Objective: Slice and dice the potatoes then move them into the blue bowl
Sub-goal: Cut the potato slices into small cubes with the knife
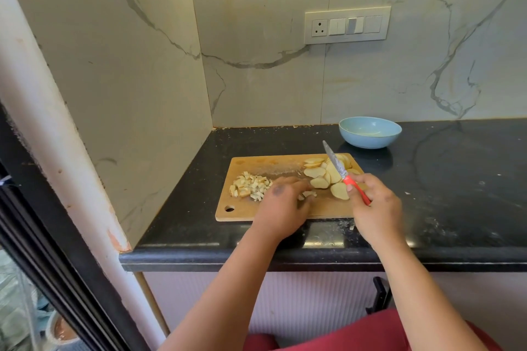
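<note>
now r hand (373,205) holds knife (340,169) — l hand (281,205) on board (245,162)

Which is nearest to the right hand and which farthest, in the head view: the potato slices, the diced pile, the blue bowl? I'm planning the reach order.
From the right hand, which holds the knife:
1. Potato slices, just ahead-left on the cutting board.
2. Diced pile, at the board's left end, beyond the left hand.
3. Blue bowl, behind the board, by the wall.
</note>
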`<state>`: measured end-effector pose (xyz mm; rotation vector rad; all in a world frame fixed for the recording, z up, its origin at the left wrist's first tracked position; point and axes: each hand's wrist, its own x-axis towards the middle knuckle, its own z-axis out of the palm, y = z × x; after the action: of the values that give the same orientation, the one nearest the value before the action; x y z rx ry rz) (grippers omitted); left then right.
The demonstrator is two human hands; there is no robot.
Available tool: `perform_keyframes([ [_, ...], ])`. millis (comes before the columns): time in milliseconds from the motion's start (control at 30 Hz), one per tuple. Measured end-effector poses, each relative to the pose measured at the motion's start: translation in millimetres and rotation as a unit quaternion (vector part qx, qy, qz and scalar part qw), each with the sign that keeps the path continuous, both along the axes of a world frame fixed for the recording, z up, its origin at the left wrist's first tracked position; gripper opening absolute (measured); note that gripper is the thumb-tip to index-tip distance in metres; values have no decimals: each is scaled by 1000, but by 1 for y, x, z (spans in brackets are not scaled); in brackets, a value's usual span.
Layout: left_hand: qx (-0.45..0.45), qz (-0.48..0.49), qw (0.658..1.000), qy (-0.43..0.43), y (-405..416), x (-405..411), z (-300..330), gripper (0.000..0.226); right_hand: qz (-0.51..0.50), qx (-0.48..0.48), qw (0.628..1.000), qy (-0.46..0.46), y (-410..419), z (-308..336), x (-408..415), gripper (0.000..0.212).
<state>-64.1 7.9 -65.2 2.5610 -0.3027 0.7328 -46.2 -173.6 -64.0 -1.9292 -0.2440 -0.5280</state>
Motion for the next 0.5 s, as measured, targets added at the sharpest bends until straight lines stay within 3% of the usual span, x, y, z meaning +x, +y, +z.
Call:
perform_keyframes([
  [133,59,-16,995,77,-12,14,8,24,9,-25,1000,-9,-1,-2,1,15],
  [267,86,29,991,94,-10,22,13,20,11,-27,999,-21,-2,-4,2,17],
  [500,141,145,978,59,29,24,22,18,12,-14,999,-31,-1,-6,4,16],
])
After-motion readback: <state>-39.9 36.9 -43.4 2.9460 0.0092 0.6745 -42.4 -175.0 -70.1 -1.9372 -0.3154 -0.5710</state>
